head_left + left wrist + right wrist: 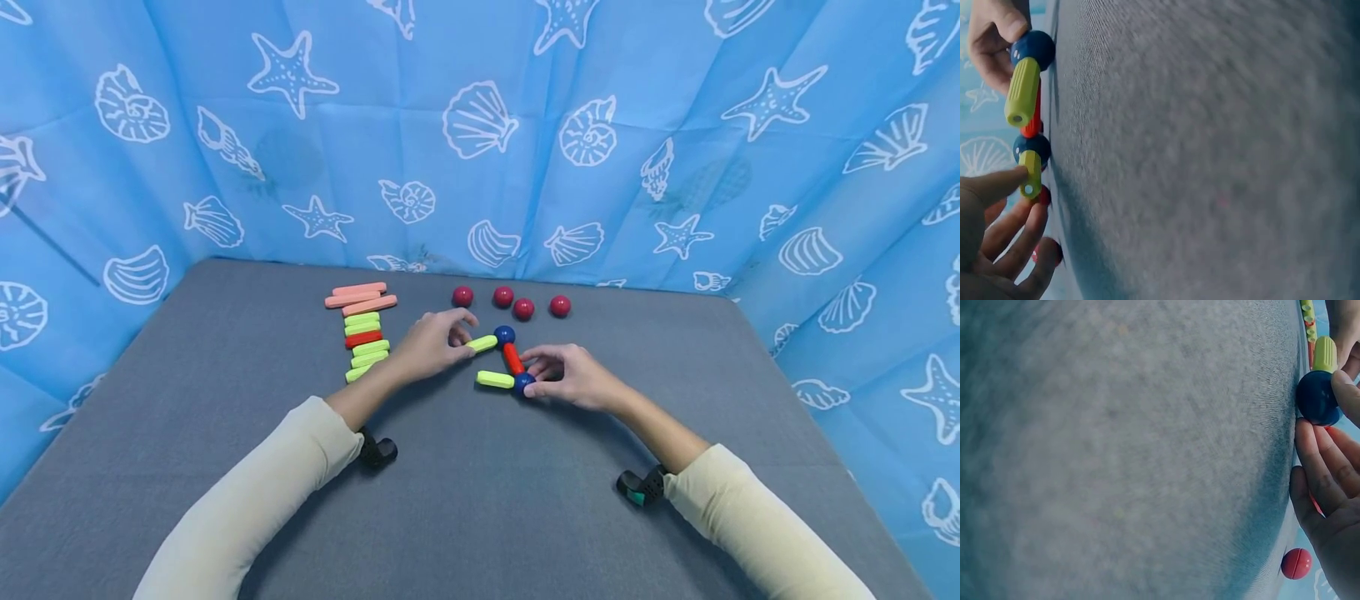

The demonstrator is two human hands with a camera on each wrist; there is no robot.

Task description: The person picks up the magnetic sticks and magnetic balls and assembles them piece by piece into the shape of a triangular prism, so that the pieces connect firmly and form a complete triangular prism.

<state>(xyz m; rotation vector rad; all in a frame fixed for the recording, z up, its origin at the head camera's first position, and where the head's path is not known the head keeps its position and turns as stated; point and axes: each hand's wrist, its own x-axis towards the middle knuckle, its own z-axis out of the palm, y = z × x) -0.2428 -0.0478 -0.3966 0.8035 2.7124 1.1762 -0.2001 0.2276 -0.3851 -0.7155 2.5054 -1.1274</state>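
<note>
A joined chain lies in front of me: a red rod (513,358) runs between a far blue ball (505,335) and a near blue ball (524,382). From each ball a yellow-green rod sticks out to the left, the far rod (482,343) and the near rod (495,379). My left hand (435,342) pinches the free end of the far rod; the left wrist view shows the thumb against that rod (1030,175). With thumb and fingers, my right hand (573,377) holds the near ball, large in the right wrist view (1317,399).
Several dark red balls (523,309) sit behind the hands. Left of my left hand lies a column of loose rods: salmon ones (360,288) at the far end, then yellow-green ones (371,347) with one red rod (363,339) among them. A blue shell-print curtain (480,167) borders the grey table (495,517).
</note>
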